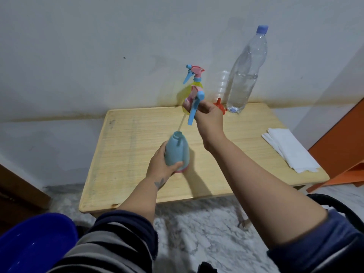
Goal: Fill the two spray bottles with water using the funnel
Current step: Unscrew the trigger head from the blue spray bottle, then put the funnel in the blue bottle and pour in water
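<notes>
My left hand (160,165) grips a light blue spray bottle (176,149) with a pink base, standing on the wooden table (126,154), its neck uncapped. My right hand (207,118) holds that bottle's pink and blue spray head (194,104) lifted above the neck, and its thin tube (181,124) slants down to the opening. Behind the spray head, a yellow spray bottle (194,83) with its own pink and blue head stands at the table's back edge. A red funnel (220,106) lies partly hidden behind my right hand. A tall clear water bottle (245,75) with a blue cap stands at the back right, partly filled.
Folded white paper towels (289,150) lie on the table's right side. A blue basin (33,245) sits at the lower left by my lap. Orange furniture (342,146) stands to the right of the table, and a white wall runs behind it.
</notes>
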Demonstrator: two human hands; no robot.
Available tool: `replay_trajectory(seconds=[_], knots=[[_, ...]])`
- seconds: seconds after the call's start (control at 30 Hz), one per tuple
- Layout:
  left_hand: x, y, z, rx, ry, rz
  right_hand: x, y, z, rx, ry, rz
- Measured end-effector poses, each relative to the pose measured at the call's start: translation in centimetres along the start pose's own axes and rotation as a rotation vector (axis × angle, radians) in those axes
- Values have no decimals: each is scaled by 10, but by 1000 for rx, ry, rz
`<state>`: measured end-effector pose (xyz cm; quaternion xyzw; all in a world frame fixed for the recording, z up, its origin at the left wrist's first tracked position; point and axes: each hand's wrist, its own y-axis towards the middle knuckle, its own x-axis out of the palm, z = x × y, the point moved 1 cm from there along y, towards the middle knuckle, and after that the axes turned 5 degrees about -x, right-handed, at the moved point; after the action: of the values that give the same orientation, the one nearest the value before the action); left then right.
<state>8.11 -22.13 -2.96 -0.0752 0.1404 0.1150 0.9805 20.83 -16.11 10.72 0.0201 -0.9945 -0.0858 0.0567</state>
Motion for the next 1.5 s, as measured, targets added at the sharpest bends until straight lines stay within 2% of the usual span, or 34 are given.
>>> replay_trajectory(seconds=[0.13, 0.3, 0.4, 0.5, 0.63, 0.7, 0.83, 1.0, 1.1, 1.3, 1.5], knots=[[0, 0, 1, 5, 6, -5, -10, 18, -11, 50, 68, 36], [1, -3, 4, -20, -103, -28, -23, 50, -14, 105, 138, 96], [2, -4, 7, -37, -122, -13, -26, 70, -21, 108, 70, 78], [5, -4, 8, -40, -139, 13, -26, 87, -13, 45, -103, 6], [10, -3, 5, -45, -143, 73, -23, 96, 30, -98, -637, -212], [12, -3, 4, -53, -117, 101, -23, 95, 55, -111, -817, -336], [13, -4, 5, -66, -83, 129, -17, 93, 105, -44, -1057, -503], [14, -2, 8, -81, -114, 123, -5, 91, 140, -151, -1326, -595], [15, -2, 10, -98, -136, 129, -4, 91, 144, -174, -1344, -616], [17, -3, 10, -90, -137, 141, -14, 90, 138, -68, -1308, -689], [14, -7, 10, -61, -42, 118, -50, 81, 116, 8, -1220, -599]])
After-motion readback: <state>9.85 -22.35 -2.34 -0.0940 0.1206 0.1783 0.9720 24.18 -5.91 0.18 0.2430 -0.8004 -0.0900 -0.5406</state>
